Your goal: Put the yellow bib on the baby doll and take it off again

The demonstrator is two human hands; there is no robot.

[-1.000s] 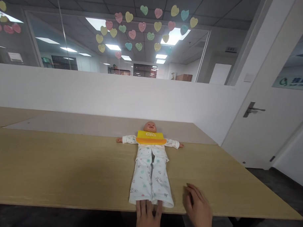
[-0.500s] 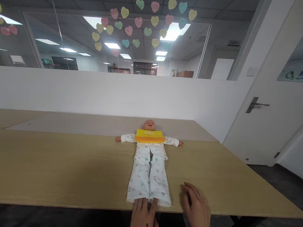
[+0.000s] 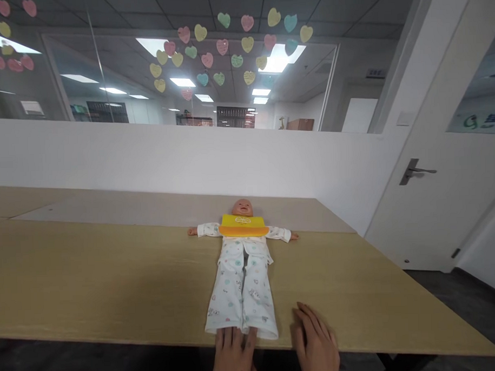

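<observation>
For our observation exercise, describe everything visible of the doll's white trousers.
The white trousers look like soft cloth, printed with small pastel motifs. They lie flattened on the table, legs nearly side by side, widening towards hems near the table's edge. A similar white top covers the waist. The left hand has fingers at the hems; whether they reach inside is unclear.
</observation>
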